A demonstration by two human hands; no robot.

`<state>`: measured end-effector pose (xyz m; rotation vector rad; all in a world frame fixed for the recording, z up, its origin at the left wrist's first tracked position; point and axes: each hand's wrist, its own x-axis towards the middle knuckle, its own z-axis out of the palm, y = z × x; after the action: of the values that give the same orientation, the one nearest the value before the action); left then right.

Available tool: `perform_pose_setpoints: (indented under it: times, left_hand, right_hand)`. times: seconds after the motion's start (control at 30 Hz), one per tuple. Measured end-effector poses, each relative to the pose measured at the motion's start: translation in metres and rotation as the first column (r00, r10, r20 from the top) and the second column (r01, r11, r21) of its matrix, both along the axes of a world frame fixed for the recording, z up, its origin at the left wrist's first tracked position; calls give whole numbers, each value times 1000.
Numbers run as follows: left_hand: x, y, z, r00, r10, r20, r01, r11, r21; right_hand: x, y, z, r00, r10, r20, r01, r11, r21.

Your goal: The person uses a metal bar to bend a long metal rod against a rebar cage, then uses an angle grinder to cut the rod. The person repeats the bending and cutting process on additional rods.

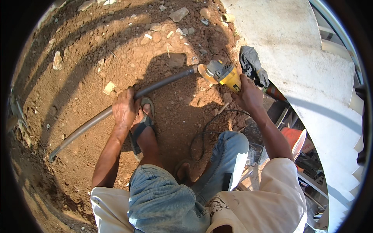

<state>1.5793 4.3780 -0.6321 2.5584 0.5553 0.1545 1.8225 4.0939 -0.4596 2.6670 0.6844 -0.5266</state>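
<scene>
My left hand [125,105] is wrapped around a long dark grey pipe [167,80], pressing it down close to my sandalled foot [147,110]. The pipe slants from the lower left of the ground up to the middle, slightly bent along its length. In my right hand [249,92] is a yellow and grey angle grinder [230,77], gripped by its body. Its round tan disc [206,74] is at the pipe's upper right end; I cannot tell whether they touch. A small ring [194,60] lies on the soil just beyond that end.
Reddish soil with scattered stones [179,15] surrounds the pipe. A black cable [203,134] loops over the ground by my knee. On the right stand a pale curved sheet [287,42], a crumpled dark bag [251,62] and a red container [292,136] among clutter.
</scene>
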Motion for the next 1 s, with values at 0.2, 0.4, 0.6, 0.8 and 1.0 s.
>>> perform_pose_setpoints:
  times: [0.2,0.4,0.6,0.8,1.0]
  left_hand:
    - [0,-7,-2,999,11,42,-14,997,73]
    - [-1,-6,-5,993,-9,120,-7,992,128]
    - [1,0,-6,996,-25,90,19,997,68]
    - [5,6,-4,999,-39,9,39,998,50]
    - [4,8,-5,997,-72,-12,73,994,84]
  right_hand:
    - [10,5,7,993,112,-25,-112,993,21]
    - [2,-1,2,993,72,-93,-73,997,-11]
    - [6,-6,-3,997,-38,-74,38,999,4]
    - [0,-5,-10,995,44,-87,-38,997,63]
    - [-10,-18,-1,998,-3,-58,7,998,63]
